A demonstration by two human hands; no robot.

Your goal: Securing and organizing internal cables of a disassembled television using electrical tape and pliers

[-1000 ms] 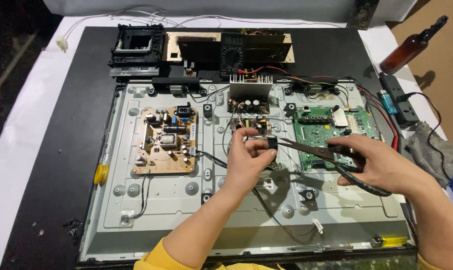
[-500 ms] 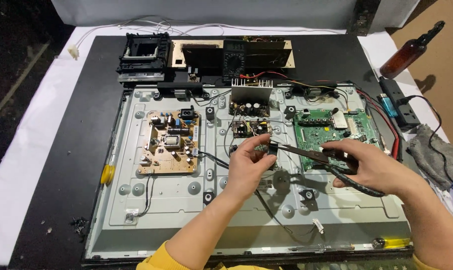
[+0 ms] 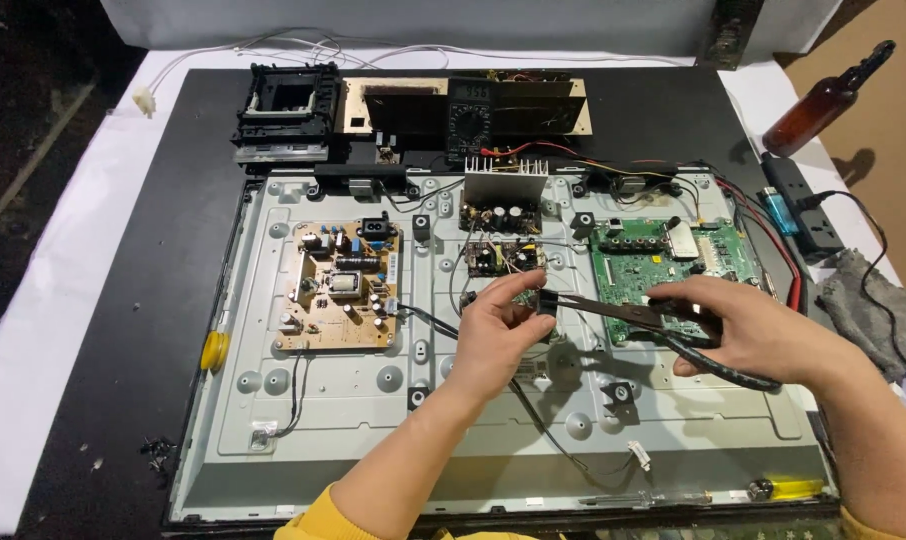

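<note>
One small black block-shaped part [image 3: 546, 303] sits above the middle of the opened grey metal television back panel [image 3: 353, 400], pinched between the left hand [image 3: 498, 335] fingertips and the tips of dark long-nose pliers [image 3: 613, 312]. Right hand [image 3: 748, 330] is clenched around the plier handles. Tan power board [image 3: 340, 288] lies to the left, green main board [image 3: 663, 265] behind the right hand.
</note>
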